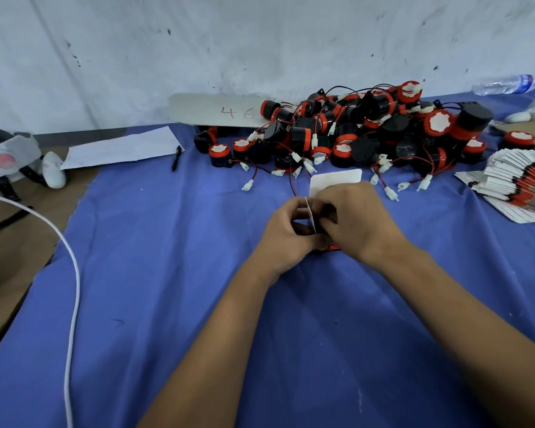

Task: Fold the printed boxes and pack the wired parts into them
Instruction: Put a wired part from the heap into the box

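Note:
A printed box (334, 183) stands on the blue cloth at the centre, its white lid flap raised toward the back. My left hand (286, 234) grips its left side, with a thin side flap sticking up between my fingers. My right hand (357, 220) curls over the box from the right and pinches it; most of the box is hidden under both hands. Behind the box lies a pile of black and red wired parts (352, 131) with white connectors. A fanned stack of flat printed boxes (516, 183) lies at the right.
A blue cloth (173, 273) covers the table. A black pen (176, 158) and a sheet of paper (121, 148) lie at the back left. A white cable (71, 273) runs down the left side. A plastic bottle (504, 84) lies at the back right.

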A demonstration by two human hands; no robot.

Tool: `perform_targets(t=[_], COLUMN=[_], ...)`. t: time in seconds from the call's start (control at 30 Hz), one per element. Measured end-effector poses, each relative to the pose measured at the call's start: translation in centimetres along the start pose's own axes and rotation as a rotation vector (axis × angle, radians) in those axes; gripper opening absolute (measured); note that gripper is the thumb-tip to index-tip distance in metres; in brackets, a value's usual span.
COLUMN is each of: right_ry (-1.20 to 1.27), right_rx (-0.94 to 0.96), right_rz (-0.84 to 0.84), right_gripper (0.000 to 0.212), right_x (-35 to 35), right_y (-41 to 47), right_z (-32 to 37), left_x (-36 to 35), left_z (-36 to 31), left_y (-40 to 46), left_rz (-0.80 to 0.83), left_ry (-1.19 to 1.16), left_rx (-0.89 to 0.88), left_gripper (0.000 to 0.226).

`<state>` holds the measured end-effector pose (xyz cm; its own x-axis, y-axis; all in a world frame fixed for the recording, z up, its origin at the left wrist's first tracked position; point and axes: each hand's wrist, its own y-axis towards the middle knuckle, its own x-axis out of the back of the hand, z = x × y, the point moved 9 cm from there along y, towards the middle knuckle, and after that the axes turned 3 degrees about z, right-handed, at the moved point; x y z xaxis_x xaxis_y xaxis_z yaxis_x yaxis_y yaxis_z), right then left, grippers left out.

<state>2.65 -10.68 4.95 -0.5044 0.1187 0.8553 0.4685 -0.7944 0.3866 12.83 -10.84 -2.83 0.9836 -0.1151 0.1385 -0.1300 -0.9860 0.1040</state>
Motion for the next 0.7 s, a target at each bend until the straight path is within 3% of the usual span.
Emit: perform_targets(t=[0.27, 0.5, 0.7], right_ry=[-0.081, 0.040, -0.076], right_rx=[0.061, -0.059, -0.051], right_rz=[0.065, 0.052, 0.087], right_gripper=[0.017, 0.017, 0.009], right_x=[-0.4, -0.1, -0.6], right_y=[-0.3, 0.1, 0.8], right_z=[0.3, -0.8, 0.1], left_x=[0.6, 0.4, 0.5], left_z=[0.2, 0.2, 0.3], left_y=[0.0, 0.0, 0.0], left_rz=[-0.032, -0.026, -0.036], left_ry=[0.001, 0.005, 0.004], left_rx=[0.006, 0.014, 0.018], left_gripper=[0.046, 0.051, 0.049])
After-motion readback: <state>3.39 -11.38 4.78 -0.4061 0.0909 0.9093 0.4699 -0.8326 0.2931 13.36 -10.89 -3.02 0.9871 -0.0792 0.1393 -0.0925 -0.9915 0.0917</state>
